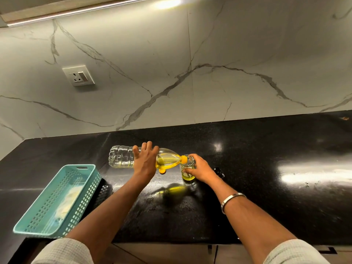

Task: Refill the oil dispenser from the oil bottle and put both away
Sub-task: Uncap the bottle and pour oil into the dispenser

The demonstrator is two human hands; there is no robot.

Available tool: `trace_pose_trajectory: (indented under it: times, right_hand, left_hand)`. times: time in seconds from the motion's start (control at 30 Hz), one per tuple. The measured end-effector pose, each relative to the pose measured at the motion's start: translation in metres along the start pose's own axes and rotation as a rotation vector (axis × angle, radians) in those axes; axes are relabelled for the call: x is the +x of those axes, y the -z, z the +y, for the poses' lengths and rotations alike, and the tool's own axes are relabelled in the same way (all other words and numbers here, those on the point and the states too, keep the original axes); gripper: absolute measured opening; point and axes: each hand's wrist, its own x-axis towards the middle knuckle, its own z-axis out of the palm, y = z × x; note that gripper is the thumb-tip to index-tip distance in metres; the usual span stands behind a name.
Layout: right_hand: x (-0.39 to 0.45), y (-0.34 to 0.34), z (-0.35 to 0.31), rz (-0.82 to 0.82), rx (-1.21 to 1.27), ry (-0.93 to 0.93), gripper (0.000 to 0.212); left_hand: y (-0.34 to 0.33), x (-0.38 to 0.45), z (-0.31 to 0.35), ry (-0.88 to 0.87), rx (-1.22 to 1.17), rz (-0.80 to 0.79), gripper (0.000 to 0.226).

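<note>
My left hand (145, 161) grips the clear plastic oil bottle (122, 157) around its middle and holds it tipped on its side above the black counter. Yellow oil has pooled toward the bottle's orange neck, which rests at the mouth of the small glass oil dispenser (187, 169). The dispenser stands upright on the counter with a little yellow oil at its bottom. My right hand (200, 169) grips the dispenser's side. An orange cap (162, 170) shows just under the bottle near my left hand.
A teal perforated plastic basket (57, 201) with something pale inside sits at the counter's front left. A small dark object (219, 171) lies right of the dispenser. The marble wall with a socket (78, 75) stands behind, and the counter's front edge (171, 241) runs near me.
</note>
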Motion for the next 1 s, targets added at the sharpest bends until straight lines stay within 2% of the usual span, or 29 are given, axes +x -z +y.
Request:
trace_pose_trajectory:
  times: [1.0]
  right_hand:
    - [0.0032, -0.0023, 0.0036, 0.015, -0.009, 0.013, 0.055]
  left_hand:
    - [0.0002, 0.0013, 0.0009, 0.002, -0.006, 0.005, 0.055]
